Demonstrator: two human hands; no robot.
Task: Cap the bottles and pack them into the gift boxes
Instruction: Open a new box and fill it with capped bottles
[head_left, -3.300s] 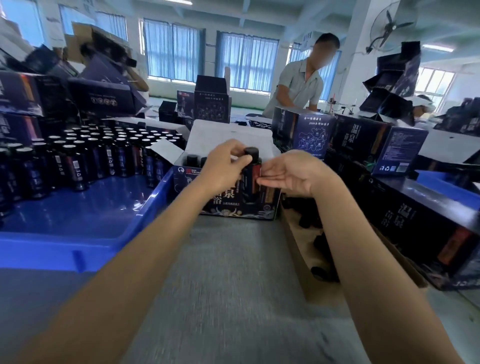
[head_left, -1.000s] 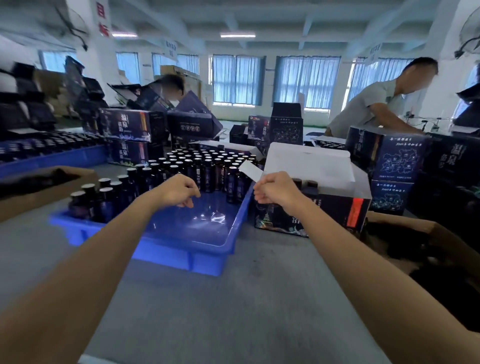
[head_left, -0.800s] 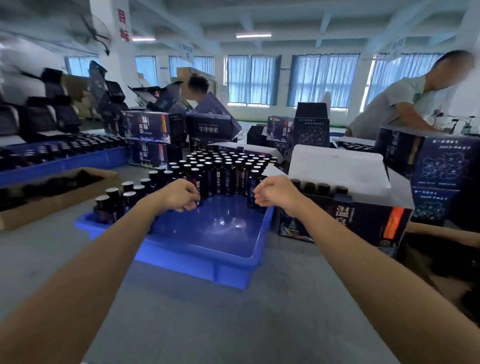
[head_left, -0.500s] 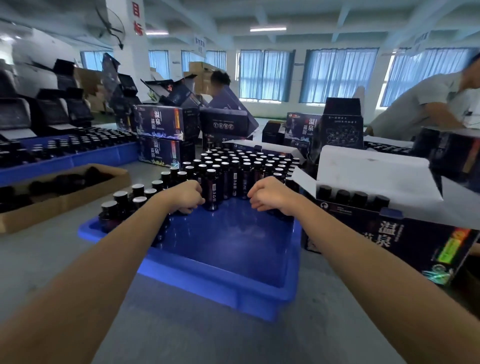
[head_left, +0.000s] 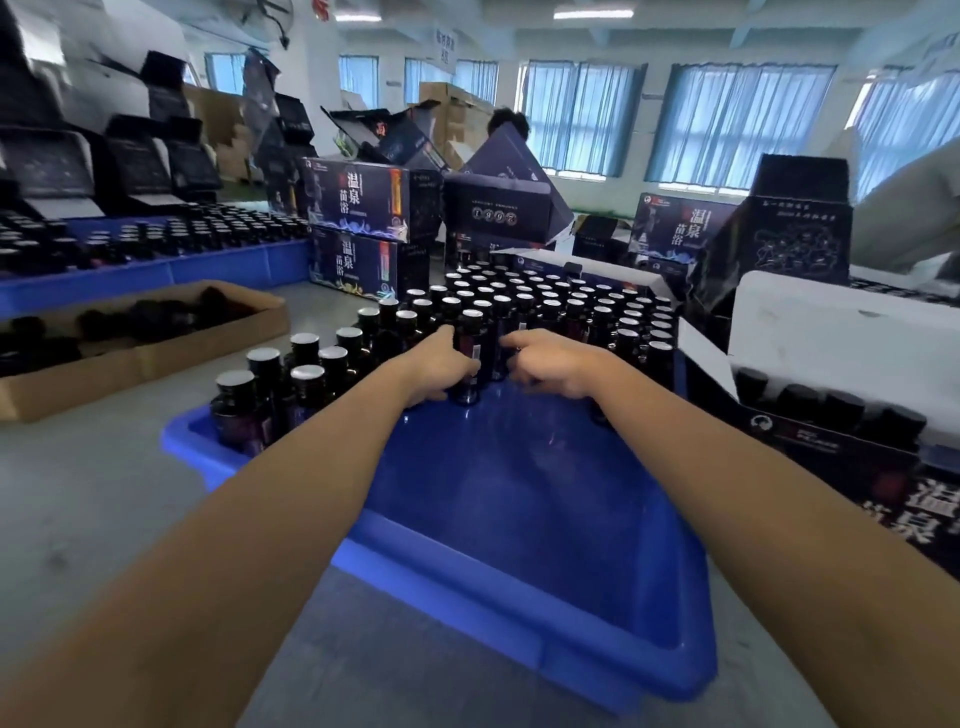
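A blue tray lies on the grey table in front of me, its far half packed with several dark bottles with silver tops. My left hand grips a front-row dark bottle from its left side. My right hand is just beside it, fingers curled round the neighbouring bottle. An open gift box stands to the tray's right, its white flap raised, with a row of black-capped bottles in it.
A cardboard tray holding black caps lies on the left. Behind it is another blue tray of bottles. Stacked dark gift boxes stand behind the bottles. A person is at the back, another person's sleeve at the right.
My view swung left from the gift box to the blue tray. Both hands moved forward over the tray and closed on front-row bottles.
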